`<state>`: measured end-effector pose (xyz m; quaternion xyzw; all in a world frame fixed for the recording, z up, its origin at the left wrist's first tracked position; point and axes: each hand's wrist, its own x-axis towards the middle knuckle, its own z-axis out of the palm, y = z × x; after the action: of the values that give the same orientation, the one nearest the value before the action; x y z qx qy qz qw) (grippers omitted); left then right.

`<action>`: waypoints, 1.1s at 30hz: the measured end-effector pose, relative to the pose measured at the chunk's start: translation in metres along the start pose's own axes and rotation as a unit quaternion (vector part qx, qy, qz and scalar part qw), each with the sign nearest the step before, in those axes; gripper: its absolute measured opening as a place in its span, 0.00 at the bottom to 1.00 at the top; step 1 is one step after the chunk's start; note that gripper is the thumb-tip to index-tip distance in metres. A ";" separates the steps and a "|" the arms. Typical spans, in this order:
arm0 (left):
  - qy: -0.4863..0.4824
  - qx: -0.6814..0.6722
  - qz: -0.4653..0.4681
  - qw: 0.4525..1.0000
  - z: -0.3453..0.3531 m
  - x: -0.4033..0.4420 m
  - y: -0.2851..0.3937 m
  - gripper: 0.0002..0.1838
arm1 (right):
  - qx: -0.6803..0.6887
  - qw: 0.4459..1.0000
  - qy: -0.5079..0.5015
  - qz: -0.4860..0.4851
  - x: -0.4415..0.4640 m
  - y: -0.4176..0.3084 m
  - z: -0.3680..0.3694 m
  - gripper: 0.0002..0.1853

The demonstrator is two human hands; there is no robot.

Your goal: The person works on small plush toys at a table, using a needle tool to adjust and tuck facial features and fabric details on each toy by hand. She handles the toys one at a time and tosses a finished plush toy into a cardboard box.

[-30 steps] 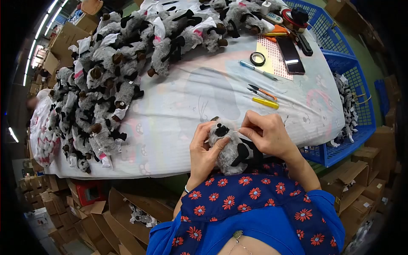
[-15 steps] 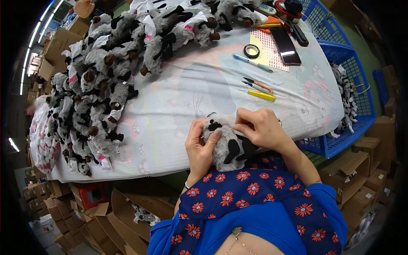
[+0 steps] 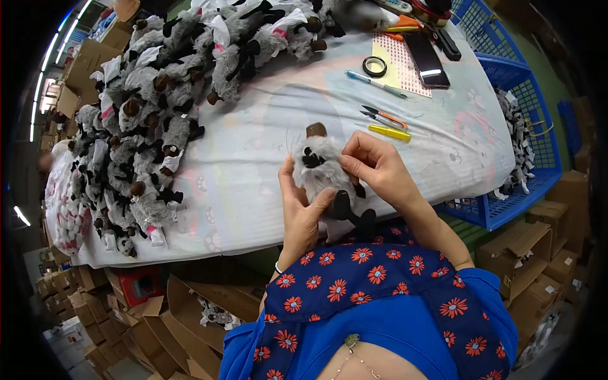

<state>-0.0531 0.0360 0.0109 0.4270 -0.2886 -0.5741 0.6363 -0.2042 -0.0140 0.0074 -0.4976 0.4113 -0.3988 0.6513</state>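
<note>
A grey furry plush toy point(image 3: 320, 172) with black limbs and a brown tip on top is held upright over the table's near edge. My left hand point(image 3: 299, 206) wraps its left side, thumb across the front. My right hand point(image 3: 377, 166) pinches at the fur on the toy's right side with thumb and forefinger; any small thing between those fingertips is hidden. Beyond the right hand lie a yellow-handled tool point(image 3: 389, 132) and orange-handled thread snips point(image 3: 384, 116).
Many similar plush toys point(image 3: 145, 120) are heaped on the left and back of the cloth-covered table point(image 3: 247, 139). Black tape point(image 3: 374, 66), a pen point(image 3: 373, 83) and a phone point(image 3: 425, 61) lie at back right. Blue crates point(image 3: 546, 164) stand right; cardboard boxes point(image 3: 130, 329) sit below.
The plush toy has been raised and turned, so its brown tip and more of its front show. Both hands moved with it; the right fingers shifted up and left along its side.
</note>
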 end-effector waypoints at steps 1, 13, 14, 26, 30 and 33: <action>-0.021 0.008 -0.048 0.999 -0.006 0.000 -0.003 0.20 | -0.020 1.000 0.002 -0.010 0.002 -0.001 0.000 0.03; -0.038 0.102 -0.086 0.990 -0.027 0.008 -0.007 0.28 | -0.149 0.986 0.061 -0.030 -0.006 -0.016 0.000 0.15; -0.056 0.130 -0.098 0.985 -0.027 0.008 -0.010 0.29 | -0.169 0.983 0.072 -0.020 -0.006 -0.025 0.003 0.17; -0.236 0.229 -0.067 0.942 -0.045 0.005 -0.032 0.32 | -0.253 0.943 0.084 -0.197 0.010 -0.012 0.024 0.20; -0.333 -0.067 -0.238 0.910 -0.051 0.012 -0.030 0.32 | -0.177 0.968 0.053 -0.167 0.007 -0.013 0.019 0.20; -0.311 -0.068 -0.204 0.926 -0.042 0.006 -0.031 0.30 | -0.122 0.982 0.027 -0.142 0.006 -0.014 0.016 0.19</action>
<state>-0.0308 0.0402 -0.0371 0.2317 -0.3388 -0.8139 0.4111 -0.1891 -0.0171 0.0232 -0.6155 0.3994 -0.4479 0.5109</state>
